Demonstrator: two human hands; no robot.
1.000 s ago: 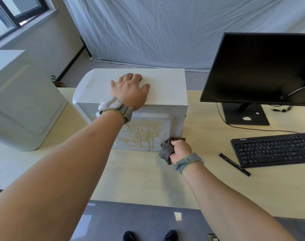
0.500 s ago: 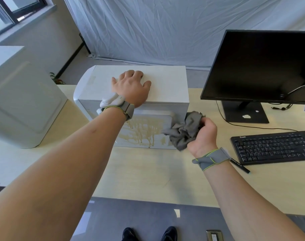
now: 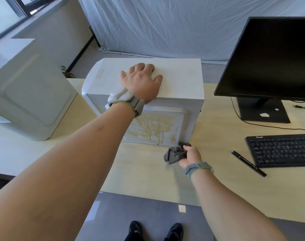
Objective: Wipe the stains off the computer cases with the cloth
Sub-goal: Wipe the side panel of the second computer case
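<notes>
right hand (image 3: 190, 156) holds cloth (image 3: 175, 153) at stained case's (image 3: 174, 84) lower corner.

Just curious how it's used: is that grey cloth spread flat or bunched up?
Bunched up: the cloth is a crumpled wad gripped in the right hand.

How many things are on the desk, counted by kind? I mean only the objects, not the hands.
Computer cases: 2 (stained case, second case)
Monitor: 1
Keyboard: 1
Pen: 1
Cloth: 1
Total: 6
</notes>
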